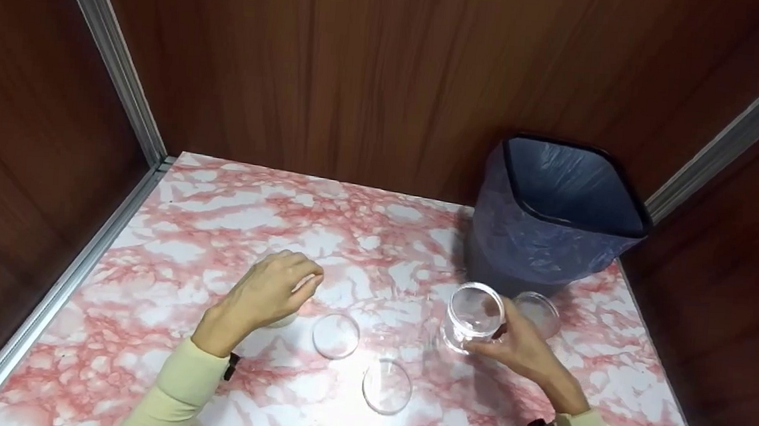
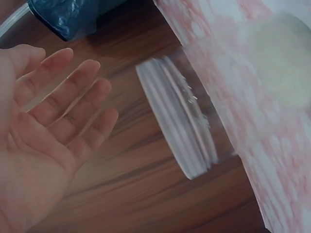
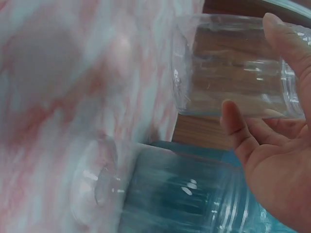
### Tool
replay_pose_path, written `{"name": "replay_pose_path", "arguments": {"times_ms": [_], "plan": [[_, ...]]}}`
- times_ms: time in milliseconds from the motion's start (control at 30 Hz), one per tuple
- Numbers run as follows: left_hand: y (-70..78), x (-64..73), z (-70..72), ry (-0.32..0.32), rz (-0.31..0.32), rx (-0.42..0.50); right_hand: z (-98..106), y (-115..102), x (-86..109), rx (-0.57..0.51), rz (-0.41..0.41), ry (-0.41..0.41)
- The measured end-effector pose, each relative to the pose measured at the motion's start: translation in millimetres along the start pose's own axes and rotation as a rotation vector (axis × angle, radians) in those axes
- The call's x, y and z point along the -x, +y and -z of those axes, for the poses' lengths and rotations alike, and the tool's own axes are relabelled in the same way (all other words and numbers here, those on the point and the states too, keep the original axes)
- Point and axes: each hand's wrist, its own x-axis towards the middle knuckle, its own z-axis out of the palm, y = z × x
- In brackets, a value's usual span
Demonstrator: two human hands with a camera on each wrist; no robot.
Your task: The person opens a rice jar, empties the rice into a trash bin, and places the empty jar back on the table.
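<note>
A clear plastic jar [image 1: 457,329] is held upright by my right hand [image 1: 523,353], its thumb and fingers round the side. The right wrist view shows this jar [image 3: 233,65] see-through, its base towards the marbled surface. Beside that hand stands another clear jar [image 1: 539,316], also seen in front of the bin in the right wrist view. My left hand [image 1: 270,292] hovers over the left side with loosely bent fingers and an empty palm. Close by it is a clear ribbed piece [image 2: 180,116]. Partly hidden under the hand lies a pale disc [image 1: 284,321].
Two clear round rims [image 1: 336,336] show near the middle of the red and white marbled surface [image 1: 233,203]. A dark bin [image 1: 544,251] with a bluish liner stands at the back right. Brown wood-grain panels [image 1: 362,85] enclose the back and sides.
</note>
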Motion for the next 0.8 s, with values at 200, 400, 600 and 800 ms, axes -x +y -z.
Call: {"name": "replay_pose_path", "arguments": {"times_ms": [200,400,600,800], "plan": [[-10.7,6.2,-0.1,0.010,0.034,-0.017,-10.1,4.2,2.4,-0.010,-0.053,-0.042],[-15.0,11.8,0.1,-0.100,0.189,-0.042,-18.4,12.9,5.3,-0.025,-0.074,-0.046],[-14.6,17.3,-0.8,-0.274,0.347,-0.047,-22.6,19.9,6.8,-0.053,-0.104,-0.020],[-17.7,22.9,-5.1,-0.325,0.401,-0.043,-25.1,25.3,7.3,-0.082,-0.129,-0.037]]}}
